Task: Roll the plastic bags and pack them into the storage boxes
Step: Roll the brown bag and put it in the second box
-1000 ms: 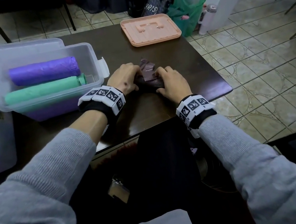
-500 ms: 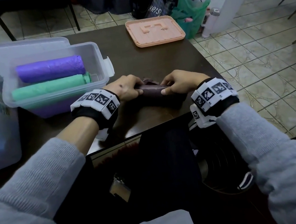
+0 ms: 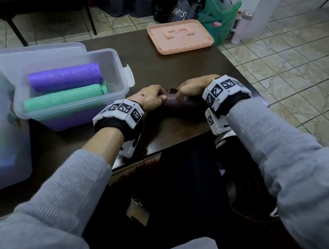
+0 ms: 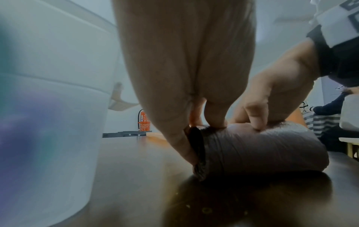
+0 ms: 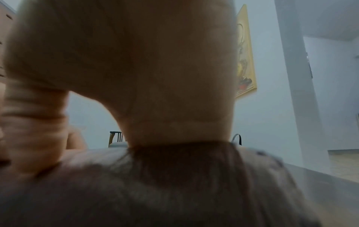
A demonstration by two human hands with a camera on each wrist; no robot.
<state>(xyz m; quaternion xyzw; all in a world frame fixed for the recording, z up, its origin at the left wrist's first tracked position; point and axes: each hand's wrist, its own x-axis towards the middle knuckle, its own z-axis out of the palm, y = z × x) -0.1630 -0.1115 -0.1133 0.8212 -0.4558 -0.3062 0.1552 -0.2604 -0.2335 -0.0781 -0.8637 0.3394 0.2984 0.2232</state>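
A dark brownish-purple plastic bag roll (image 3: 179,104) lies on the dark table (image 3: 163,72) near its front edge. My left hand (image 3: 152,98) grips its left end, thumb against the end face and fingers curled over the top (image 4: 198,147). My right hand (image 3: 194,87) grips the right part of the roll (image 4: 262,147), fingers curled over it and thumb pressing on top; up close the roll (image 5: 174,184) fills the right wrist view. A clear storage box (image 3: 118,67) at my left holds a purple roll (image 3: 65,77) and a green roll (image 3: 64,98).
A larger clear box (image 3: 1,129) at the far left holds green, blue, white and yellow-green rolls. A pink lid (image 3: 179,36) lies at the table's far edge. Bags stand on the tiled floor behind it. The table's right edge drops to the floor beside my right wrist.
The loose flap seen a second ago has been wound into the roll. Both hands have closed in on the roll and drawn it slightly toward the front edge.
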